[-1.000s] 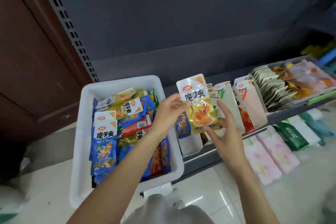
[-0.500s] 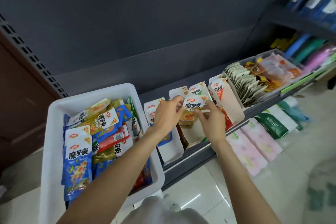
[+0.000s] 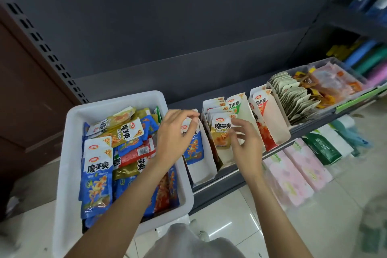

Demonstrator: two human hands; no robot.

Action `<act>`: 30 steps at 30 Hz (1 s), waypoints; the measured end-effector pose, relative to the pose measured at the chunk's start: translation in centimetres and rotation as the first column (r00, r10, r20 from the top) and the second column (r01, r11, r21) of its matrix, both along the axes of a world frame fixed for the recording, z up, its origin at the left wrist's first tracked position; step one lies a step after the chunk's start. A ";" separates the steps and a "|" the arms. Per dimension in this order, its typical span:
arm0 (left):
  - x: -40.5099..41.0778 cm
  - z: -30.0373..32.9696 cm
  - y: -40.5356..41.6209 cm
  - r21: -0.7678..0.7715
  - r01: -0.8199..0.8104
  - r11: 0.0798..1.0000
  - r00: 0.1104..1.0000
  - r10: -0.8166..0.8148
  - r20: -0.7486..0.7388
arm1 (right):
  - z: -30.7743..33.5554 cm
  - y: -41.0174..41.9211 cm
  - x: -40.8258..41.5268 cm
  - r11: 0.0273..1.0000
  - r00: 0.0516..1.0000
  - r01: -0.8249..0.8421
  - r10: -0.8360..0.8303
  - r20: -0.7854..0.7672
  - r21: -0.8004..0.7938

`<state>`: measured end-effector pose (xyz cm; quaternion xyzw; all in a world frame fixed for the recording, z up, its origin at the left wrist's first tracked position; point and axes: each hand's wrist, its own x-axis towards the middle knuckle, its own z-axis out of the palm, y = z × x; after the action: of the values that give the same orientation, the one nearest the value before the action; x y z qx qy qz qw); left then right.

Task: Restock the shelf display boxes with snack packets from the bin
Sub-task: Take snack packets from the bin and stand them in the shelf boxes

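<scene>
1. The white bin, holding mixed snack packets, is sitting at the shelf's left end, just beside the first display box.
2. The yellow packet is standing at the front of the second display box.
3. The left hand is hovering over the bin's right rim, fingers loosely curled, holding nothing.
4. The right hand is hanging beside the yellow packet, fingers relaxed; whether it is touching the packet is unclear.

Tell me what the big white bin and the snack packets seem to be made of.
White rectangular bin: apparently moulded plastic, matte, with a thick rounded rim. Blue, yellow and red snack packets: probably printed plastic film, glossy, with glare, crinkles and flat sealed edges.
</scene>
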<state>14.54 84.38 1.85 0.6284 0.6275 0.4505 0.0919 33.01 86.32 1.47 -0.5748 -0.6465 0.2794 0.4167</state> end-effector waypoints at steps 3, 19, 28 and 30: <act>-3.1 -0.2 -4.3 0.001 -0.038 0.999 0.999 0.038 0.016 | 0.5 -1.9 -1.3 0.964 0.957 -0.266 0.266 0.118 -0.014; -11.3 -5.0 -14.8 -0.561 -0.209 0.801 0.952 0.036 -0.303 | -3.8 -8.7 -14.8 0.667 0.509 -0.546 0.744 0.432 -0.506; -10.1 -4.0 -14.4 -0.423 -0.337 0.841 0.940 0.327 -0.100 | 0.3 -7.0 -12.0 0.732 0.776 -0.434 0.600 0.195 -0.525; -8.8 -2.3 -14.3 -0.406 -0.357 0.841 0.879 0.450 0.159 | 2.3 -6.5 -9.5 0.723 0.799 -0.437 0.585 0.139 -0.535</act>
<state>5.73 70.04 -0.48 0.3915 0.8023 0.4102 0.1867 23.56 79.81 3.76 -0.4907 -0.7467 0.4444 0.0649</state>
